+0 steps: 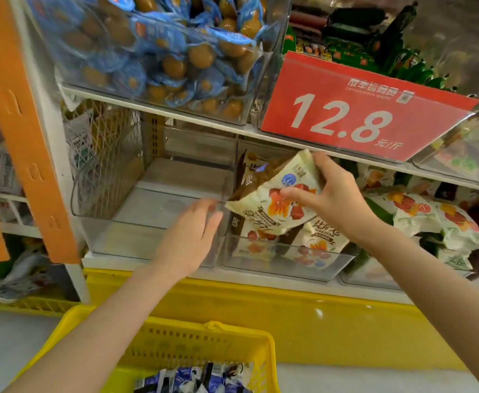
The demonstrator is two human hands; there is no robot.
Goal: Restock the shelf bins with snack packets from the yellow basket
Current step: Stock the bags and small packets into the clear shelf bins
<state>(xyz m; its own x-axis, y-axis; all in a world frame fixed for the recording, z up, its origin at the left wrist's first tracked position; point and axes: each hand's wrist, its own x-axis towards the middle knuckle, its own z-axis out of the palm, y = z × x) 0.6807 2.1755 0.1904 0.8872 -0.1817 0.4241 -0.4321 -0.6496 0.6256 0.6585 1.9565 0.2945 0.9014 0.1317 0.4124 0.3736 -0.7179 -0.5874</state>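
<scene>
Item: snack packets (261,194), which I judge light and soft, with slippery film. I am gripping a bunch by its edges in my right hand (337,199) over the part-filled bin (289,265); my left hand (193,236) is hovering flat, released.

Two hands show, the left hand (193,236) and the right hand (334,199). The right has one cream packet (275,199) in its grip (a brown one may lie behind it). There is one yellow basket (176,344), and its blue-and-white packets (195,378) are too jumbled to count. One red price sign (360,114) hangs above. Two shelves are in view, the upper shelf (176,116) and the lower shelf (147,265). Each carries three clear bins as far as can be seen, and one is an empty bin (147,222).
</scene>
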